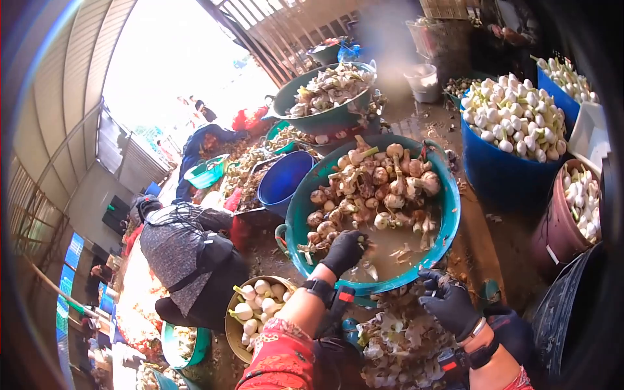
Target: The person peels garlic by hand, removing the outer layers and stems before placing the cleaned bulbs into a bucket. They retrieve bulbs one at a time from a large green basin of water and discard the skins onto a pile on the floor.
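Two hands, both in black gloves. Left hand (344, 250) inside the teal basin (448, 214), at the near edge of the garlic bulbs (370, 188); fingers curled down among the bulbs, grip on any single bulb impossible to tell. Right hand (448, 302) just outside the basin's near rim, above the heap of peelings (390, 344); fingers bent and slightly apart.

One teal basin: muddy water (396, 250) plus a pile of unpeeled, brown-skinned bulbs, too many to count. One green basin (318, 122) behind it, filled with scraps. Two blue buckets: the empty one (283, 179) left of the teal basin, the full one (500, 175) to its right, heaped with white peeled garlic (513, 114). One maroon bucket (552, 234) and one brass-coloured bowl (229, 322), both with peeled garlic. Two seated persons at left: the nearer person (185, 253) in a grey patterned top, the farther person (208, 140) in blue.

Wet, muddy floor (481, 247) under all containers. Open shed with a corrugated roof (84, 58), bright daylight beyond.
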A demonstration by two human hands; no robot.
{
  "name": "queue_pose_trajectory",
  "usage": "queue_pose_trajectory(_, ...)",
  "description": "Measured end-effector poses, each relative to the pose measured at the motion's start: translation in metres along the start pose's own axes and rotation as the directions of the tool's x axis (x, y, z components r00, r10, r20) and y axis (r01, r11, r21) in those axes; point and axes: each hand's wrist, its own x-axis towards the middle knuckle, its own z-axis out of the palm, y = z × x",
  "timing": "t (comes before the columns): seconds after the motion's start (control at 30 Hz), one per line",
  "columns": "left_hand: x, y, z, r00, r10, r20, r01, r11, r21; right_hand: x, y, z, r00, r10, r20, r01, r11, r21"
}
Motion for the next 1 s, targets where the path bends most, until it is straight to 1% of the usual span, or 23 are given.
queue_pose_trajectory(0.03, -0.006, 0.008, 0.003, 0.999, -0.048, 0.009, 0.049, 0.955, -0.292, -0.001, -0.005, 0.005, 1.000, 0.008, -0.009, -0.006, 0.973, 0.230)
queue_pose_trajectory(0.07, -0.020, 0.057, -0.015, 0.998, -0.067, 0.024, 0.069, 0.836, -0.545, -0.002, -0.012, 0.010, 1.000, 0.022, -0.011, -0.015, 0.893, 0.449)
queue_pose_trajectory(0.1, -0.031, 0.088, -0.025, 0.991, -0.065, 0.115, 0.127, 0.707, -0.696, -0.002, -0.023, 0.012, 0.998, 0.035, 0.055, -0.061, 0.786, 0.615)
queue_pose_trajectory(0.13, -0.044, 0.114, -0.030, 0.973, -0.111, 0.203, 0.223, 0.683, -0.696, 0.001, -0.018, 0.016, 0.998, 0.019, 0.065, -0.055, 0.788, 0.613)
queue_pose_trajectory(0.17, -0.066, 0.151, -0.029, 0.967, -0.073, 0.246, 0.253, 0.426, -0.868, 0.004, -0.010, 0.024, 0.999, -0.051, 0.008, 0.033, 0.751, 0.659)
queue_pose_trajectory(0.2, -0.074, 0.156, -0.023, 0.970, -0.028, 0.240, 0.235, 0.335, -0.912, 0.006, -0.006, 0.026, 0.993, -0.102, -0.068, 0.120, 0.707, 0.697)
queue_pose_trajectory(0.27, -0.083, 0.161, -0.020, 0.950, -0.090, 0.298, 0.311, 0.289, -0.905, -0.002, -0.010, 0.022, 0.994, -0.104, -0.030, 0.094, 0.688, 0.719)
queue_pose_trajectory(0.3, -0.087, 0.166, -0.020, 0.953, -0.090, 0.289, 0.303, 0.290, -0.908, -0.003, -0.007, 0.020, 0.986, -0.161, -0.035, 0.145, 0.752, 0.643)
queue_pose_trajectory(0.33, -0.090, 0.172, -0.018, 0.958, -0.101, 0.267, 0.283, 0.217, -0.934, -0.005, -0.005, 0.020, 0.976, -0.214, -0.036, 0.197, 0.804, 0.561)
queue_pose_trajectory(0.37, -0.093, 0.175, -0.016, 0.962, -0.115, 0.247, 0.262, 0.143, -0.954, -0.008, -0.009, 0.021, 0.975, -0.204, -0.090, 0.216, 0.763, 0.609)
queue_pose_trajectory(0.4, -0.094, 0.174, -0.011, 0.963, -0.113, 0.242, 0.257, 0.143, -0.956, -0.007, -0.003, 0.024, 0.974, -0.208, -0.089, 0.219, 0.764, 0.606)
queue_pose_trajectory(0.43, -0.094, 0.171, -0.005, 0.968, -0.130, 0.213, 0.232, 0.147, -0.962, -0.004, 0.008, 0.027, 0.947, -0.265, -0.179, 0.319, 0.829, 0.459)
queue_pose_trajectory(0.47, -0.093, 0.167, -0.001, 0.972, -0.146, 0.186, 0.208, 0.151, -0.967, -0.001, 0.013, 0.029, 0.908, -0.331, -0.257, 0.400, 0.868, 0.294)
queue_pose_trajectory(0.5, -0.092, 0.165, 0.002, 0.969, -0.149, 0.196, 0.212, 0.106, -0.971, -0.004, 0.000, 0.024, 0.839, -0.454, -0.301, 0.481, 0.877, 0.018)
queue_pose_trajectory(0.53, -0.092, 0.162, 0.007, 0.969, -0.150, 0.198, 0.215, 0.102, -0.971, -0.003, 0.001, 0.025, 0.841, -0.450, -0.300, 0.477, 0.879, 0.018)
queue_pose_trajectory(0.6, -0.090, 0.159, 0.014, 0.944, -0.228, 0.239, 0.250, 0.023, -0.968, 0.000, 0.003, 0.028, 0.769, -0.515, -0.379, 0.495, 0.855, -0.157)
queue_pose_trajectory(0.63, -0.088, 0.159, 0.013, 0.944, -0.230, 0.236, 0.247, 0.023, -0.969, 0.002, 0.006, 0.030, 0.769, -0.517, -0.376, 0.497, 0.853, -0.156)
queue_pose_trajectory(0.7, -0.086, 0.163, 0.009, 0.955, -0.241, 0.173, 0.200, 0.092, -0.975, 0.007, 0.012, 0.033, 0.791, -0.453, -0.412, 0.471, 0.880, -0.063)
queue_pose_trajectory(0.73, -0.085, 0.164, 0.008, 0.955, -0.241, 0.172, 0.199, 0.093, -0.976, 0.005, 0.009, 0.031, 0.790, -0.454, -0.411, 0.472, 0.879, -0.064)
queue_pose_trajectory(0.8, -0.086, 0.164, 0.003, 0.968, -0.206, 0.145, 0.174, 0.129, -0.976, -0.001, -0.005, 0.025, 0.762, -0.556, -0.333, 0.474, 0.829, -0.298)
queue_pose_trajectory(0.93, -0.089, 0.159, 0.008, 0.963, -0.226, 0.149, 0.192, 0.186, -0.964, -0.006, -0.008, 0.028, 0.761, -0.557, -0.333, 0.482, 0.828, -0.285)
queue_pose_trajectory(1.0, -0.090, 0.155, 0.009, 0.960, -0.202, 0.192, 0.235, 0.218, -0.947, -0.007, -0.006, 0.030, 0.803, -0.483, -0.349, 0.451, 0.876, -0.172)
